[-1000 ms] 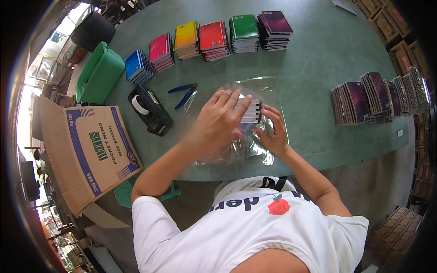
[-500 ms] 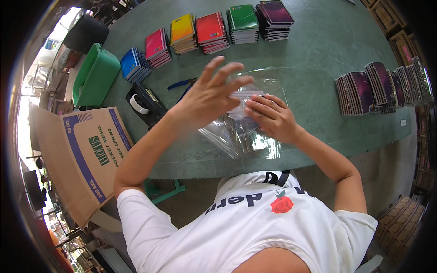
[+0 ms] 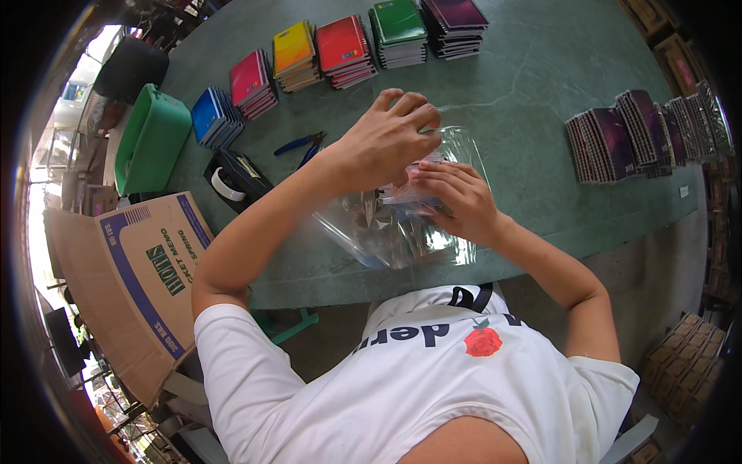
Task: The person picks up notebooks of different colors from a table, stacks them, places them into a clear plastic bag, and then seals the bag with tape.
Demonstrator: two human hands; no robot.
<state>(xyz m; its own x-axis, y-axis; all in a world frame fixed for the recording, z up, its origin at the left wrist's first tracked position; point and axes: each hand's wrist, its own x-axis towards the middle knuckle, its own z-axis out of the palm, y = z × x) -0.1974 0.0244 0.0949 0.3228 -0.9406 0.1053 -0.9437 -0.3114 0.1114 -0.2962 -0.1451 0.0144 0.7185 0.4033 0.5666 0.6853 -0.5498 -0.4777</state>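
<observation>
1. Head view: the left hand [image 3: 393, 139] is raised above the bundle, fingers curled inward; I cannot tell whether they pinch film.
2. The right hand [image 3: 462, 199] has its fingers together and slightly bent, holding the small bundle [image 3: 400, 198].
3. That bundle sits below the left hand, on clear film [image 3: 429, 241] spread over the green table [image 3: 533, 155].
4. Blue-handled cutters [image 3: 295, 145] lie near the left forearm.
</observation>
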